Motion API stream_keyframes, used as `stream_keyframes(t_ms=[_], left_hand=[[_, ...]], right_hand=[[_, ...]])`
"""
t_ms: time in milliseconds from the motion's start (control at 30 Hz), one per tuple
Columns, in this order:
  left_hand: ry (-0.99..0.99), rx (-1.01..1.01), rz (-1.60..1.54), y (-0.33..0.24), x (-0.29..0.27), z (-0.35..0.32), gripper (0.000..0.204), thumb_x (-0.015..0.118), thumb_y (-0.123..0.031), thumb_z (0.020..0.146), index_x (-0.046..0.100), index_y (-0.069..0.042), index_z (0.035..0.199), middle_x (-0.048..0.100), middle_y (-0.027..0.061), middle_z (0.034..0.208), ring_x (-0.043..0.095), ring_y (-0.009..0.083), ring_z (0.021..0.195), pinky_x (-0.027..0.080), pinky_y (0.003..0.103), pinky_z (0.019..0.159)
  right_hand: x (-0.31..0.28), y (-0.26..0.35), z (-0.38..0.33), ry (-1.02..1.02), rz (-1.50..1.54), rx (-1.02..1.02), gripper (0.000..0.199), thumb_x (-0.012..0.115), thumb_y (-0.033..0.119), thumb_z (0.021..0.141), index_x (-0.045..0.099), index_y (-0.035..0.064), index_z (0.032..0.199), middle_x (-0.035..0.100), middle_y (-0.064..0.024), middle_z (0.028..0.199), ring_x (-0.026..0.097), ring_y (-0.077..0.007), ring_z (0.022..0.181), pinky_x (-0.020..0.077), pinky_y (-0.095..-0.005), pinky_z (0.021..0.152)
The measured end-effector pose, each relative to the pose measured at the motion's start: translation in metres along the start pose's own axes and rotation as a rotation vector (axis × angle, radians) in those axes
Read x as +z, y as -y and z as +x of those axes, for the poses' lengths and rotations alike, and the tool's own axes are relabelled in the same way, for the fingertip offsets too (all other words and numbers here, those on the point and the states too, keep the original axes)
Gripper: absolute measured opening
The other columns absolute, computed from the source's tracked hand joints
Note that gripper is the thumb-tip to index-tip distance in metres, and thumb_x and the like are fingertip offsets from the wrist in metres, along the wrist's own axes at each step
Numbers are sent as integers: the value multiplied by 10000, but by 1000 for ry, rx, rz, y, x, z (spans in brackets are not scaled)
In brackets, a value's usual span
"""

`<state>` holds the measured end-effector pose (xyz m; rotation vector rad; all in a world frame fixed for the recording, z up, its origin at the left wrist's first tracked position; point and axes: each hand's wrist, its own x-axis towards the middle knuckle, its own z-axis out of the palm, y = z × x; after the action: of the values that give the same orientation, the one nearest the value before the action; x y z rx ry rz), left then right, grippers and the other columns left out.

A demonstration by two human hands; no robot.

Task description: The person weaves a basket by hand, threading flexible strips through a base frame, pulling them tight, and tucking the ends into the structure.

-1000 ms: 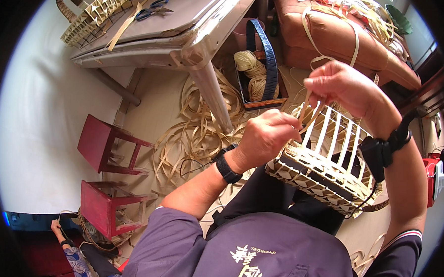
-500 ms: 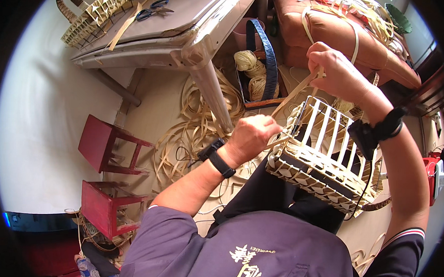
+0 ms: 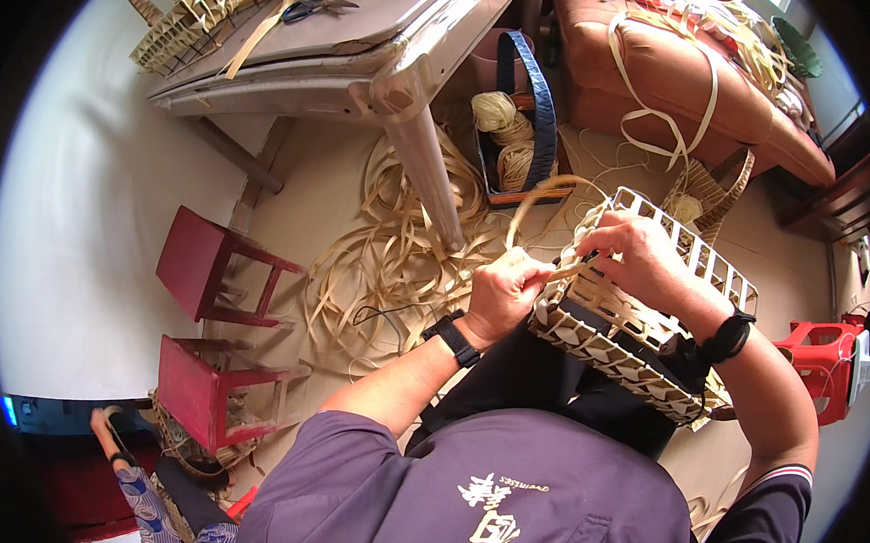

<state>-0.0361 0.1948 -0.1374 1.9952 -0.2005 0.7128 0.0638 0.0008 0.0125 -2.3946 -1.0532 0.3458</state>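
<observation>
Looking down, we've got the big stuff first: a grey plastic table (image 3: 347, 42) up top with scissors (image 3: 314, 1) and a woven mat piece (image 3: 186, 25) lying on it, and a brown sofa (image 3: 679, 76) off to the upper right, draped with loose pale strips. Two red stools (image 3: 212, 267) sit on the floor to our left, one behind the other. Between them and the table leg there's a messy heap of flat cane strips (image 3: 386, 264) spread over the floor.

Resting on our lap is the half-woven basket (image 3: 641, 311), tilted on its side so its open lattice rim points up and away from us, and the finished woven band sits nearest our body. Beyond it, a small dark-handled basket (image 3: 521, 122) on the floor holds rolls of pale fibre.

Our left hand (image 3: 502, 293) is closed around a thin strip (image 3: 539, 204) that loops up in an arc over the basket's edge. Our right hand (image 3: 638, 258) is pressed on the basket's upper rim, fingers pinched on the same strip right beside the left, so the two hands are nearly touching. Black bands on both wrists.
</observation>
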Motion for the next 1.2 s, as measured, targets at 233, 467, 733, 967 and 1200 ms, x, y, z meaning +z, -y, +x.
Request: stream_keyframes(t_ms=[233, 467, 733, 967, 1200], left_hand=[[78, 107, 140, -6, -9, -6, 521, 738, -31, 822, 810, -299, 1263, 487, 23, 715, 565, 220, 570, 503, 369, 527], [168, 338, 246, -7, 0, 2, 332, 693, -31, 899, 826, -186, 1161, 661, 17, 803, 661, 218, 648, 530, 353, 560], [318, -629, -545, -32, -11, 32, 194, 798, -174, 972, 822, 11, 1024, 631, -81, 757, 532, 29, 689, 422, 239, 607], [539, -867, -794, -13, 1, 34, 396, 751, -354, 1023, 760, -8, 829, 595, -90, 735, 457, 12, 658, 333, 262, 563], [466, -432, -143, -44, -10, 55, 439, 764, -354, 1019, 724, -11, 749, 504, -94, 669, 406, 30, 655, 322, 285, 569]], right_hand=[[8, -19, 13, 22, 9, -191, 245, 676, 25, 818, 830, 124, 981, 688, -114, 925, 701, -346, 952, 565, -445, 851], [1, -21, 19, 111, -33, -304, 190, 705, 24, 813, 813, 104, 947, 687, -108, 899, 699, -343, 903, 564, -434, 818], [-8, -11, 27, 298, -268, -230, 166, 673, 60, 857, 778, 91, 982, 751, -147, 864, 736, -368, 843, 572, -472, 771], [-6, -2, 22, 351, -252, -144, 120, 677, 111, 886, 770, 83, 955, 751, -164, 842, 740, -374, 821, 572, -490, 769], [-6, -9, 20, 355, -326, -114, 132, 672, 99, 873, 774, 72, 952, 758, -163, 859, 744, -373, 850, 577, -483, 780]])
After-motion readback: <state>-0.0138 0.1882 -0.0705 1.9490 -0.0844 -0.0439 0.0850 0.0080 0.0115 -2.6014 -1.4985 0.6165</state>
